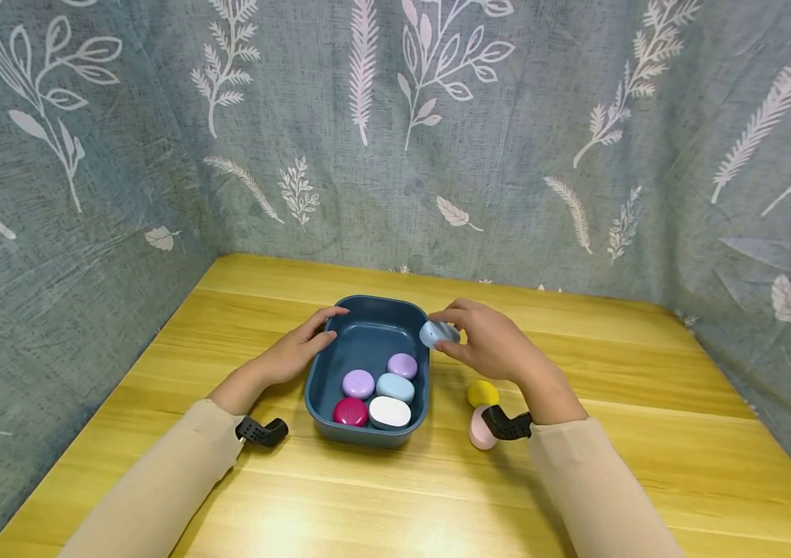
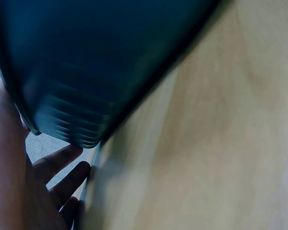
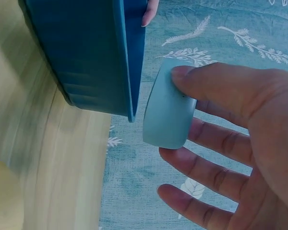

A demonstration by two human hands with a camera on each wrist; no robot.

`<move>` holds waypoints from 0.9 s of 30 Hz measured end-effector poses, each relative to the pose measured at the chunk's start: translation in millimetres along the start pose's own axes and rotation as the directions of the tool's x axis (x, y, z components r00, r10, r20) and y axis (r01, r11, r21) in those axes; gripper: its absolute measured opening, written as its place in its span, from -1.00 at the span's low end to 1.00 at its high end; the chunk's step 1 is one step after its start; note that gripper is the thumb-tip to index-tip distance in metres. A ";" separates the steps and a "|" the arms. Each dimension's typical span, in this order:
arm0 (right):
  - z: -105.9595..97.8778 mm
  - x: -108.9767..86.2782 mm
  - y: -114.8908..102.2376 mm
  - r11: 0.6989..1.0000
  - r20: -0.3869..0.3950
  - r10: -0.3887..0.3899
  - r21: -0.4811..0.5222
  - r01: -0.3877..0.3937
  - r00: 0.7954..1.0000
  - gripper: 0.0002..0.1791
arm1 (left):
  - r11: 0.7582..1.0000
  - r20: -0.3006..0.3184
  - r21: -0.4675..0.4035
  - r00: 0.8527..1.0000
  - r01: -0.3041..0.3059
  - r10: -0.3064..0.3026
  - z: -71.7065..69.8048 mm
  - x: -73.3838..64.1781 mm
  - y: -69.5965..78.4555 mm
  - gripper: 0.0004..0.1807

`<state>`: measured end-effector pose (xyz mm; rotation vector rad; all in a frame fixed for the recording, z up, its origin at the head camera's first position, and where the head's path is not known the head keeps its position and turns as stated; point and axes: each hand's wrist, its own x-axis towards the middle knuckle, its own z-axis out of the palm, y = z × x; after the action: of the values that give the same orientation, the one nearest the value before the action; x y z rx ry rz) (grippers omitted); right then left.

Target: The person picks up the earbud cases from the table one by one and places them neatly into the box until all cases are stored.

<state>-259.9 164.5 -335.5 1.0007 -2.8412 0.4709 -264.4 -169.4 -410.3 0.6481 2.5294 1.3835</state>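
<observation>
A dark blue rectangular bin stands on the table. My left hand holds its left side, thumb and forefinger over the rim. In the left wrist view the other fingers spread near the bin's ridged outer wall. My right hand pinches a light blue rounded soap-like piece between thumb and fingers, at the bin's right rim. Inside the bin, toward its near end, lie two lilac round pieces, a light blue oval piece, a white oval piece and a crimson round piece.
Right of the bin, under my right wrist, a yellow round piece and a pink oval piece lie on the wooden table. A grey-blue curtain with white leaf prints hangs behind the table and at both sides.
</observation>
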 end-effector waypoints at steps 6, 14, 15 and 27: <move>3.6 6.9 1.5 1.000 -0.016 -0.014 -0.007 0.014 1.000 -0.58 | 1.000 -0.002 -0.003 1.000 -0.001 0.001 0.0 0.0 -0.4 -0.48; 6.5 13.1 -0.7 1.000 -0.006 0.022 -0.007 -0.022 1.000 -0.53 | 1.000 0.000 -0.004 1.000 -0.006 0.006 0.2 0.5 -1.5 -0.47; 6.7 13.8 -1.2 1.000 -0.006 0.023 -0.008 -0.023 1.000 -0.53 | 1.000 0.001 -0.002 1.000 -0.005 0.005 0.3 0.6 -1.7 -0.47; 9.5 24.2 -4.3 0.999 -0.003 0.025 -0.025 -0.025 1.000 -0.51 | 1.000 -0.004 0.002 1.000 -0.005 0.005 0.7 0.3 -1.6 -0.48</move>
<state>-276.0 143.8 -338.8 0.9604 -2.8528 0.4368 -264.9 -169.5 -412.0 0.6526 2.5343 1.3862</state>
